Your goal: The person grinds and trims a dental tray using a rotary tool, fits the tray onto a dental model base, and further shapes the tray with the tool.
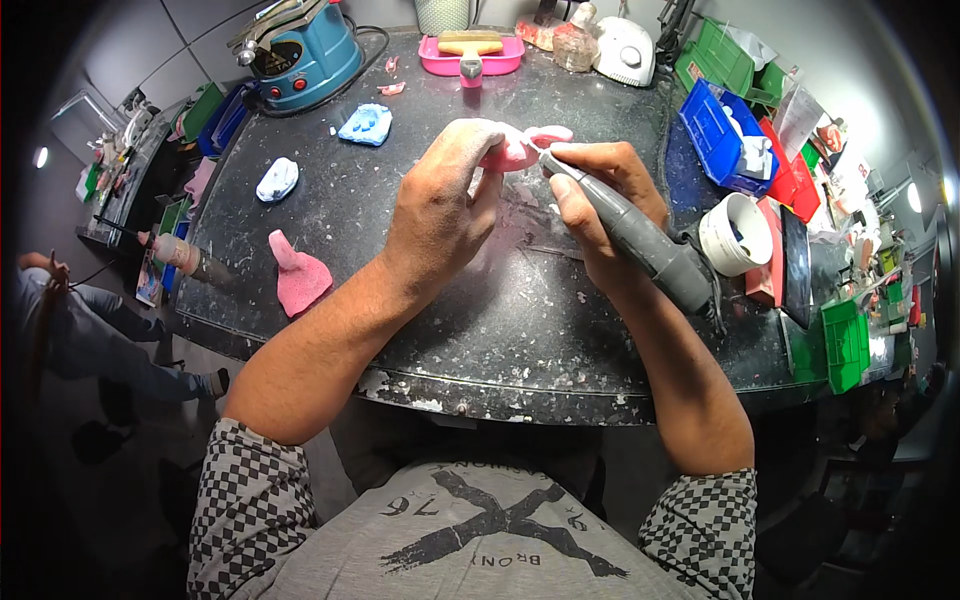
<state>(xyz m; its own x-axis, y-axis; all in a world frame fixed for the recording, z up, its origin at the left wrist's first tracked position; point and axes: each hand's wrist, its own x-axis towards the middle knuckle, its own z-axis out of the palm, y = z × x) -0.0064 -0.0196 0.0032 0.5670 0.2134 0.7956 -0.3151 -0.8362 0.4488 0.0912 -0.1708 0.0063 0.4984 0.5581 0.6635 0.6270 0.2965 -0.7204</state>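
Pinched in the fingers of my left hand [440, 190] is a pink dental tray [512, 150], partly covered by those fingers. My right hand [610, 195] grips a dark grey rotary handpiece [640, 235] like a pen. Its tip meets or nearly meets the pink piece; actual contact is too fine to make out. A second pink tray [298, 280] with an upright handle lies on the bench to the left of my left forearm. Beyond it rest a white-and-blue lump [278, 180] and a blue moulded block [366, 124].
The dark bench [480, 340] is strewn with dust and chips. At the back stand a blue machine [305, 60] and a pink tray with a brush [470, 50]. A white tub [735, 235], a blue bin [715, 135] and a green bin [845, 345] line the right side.
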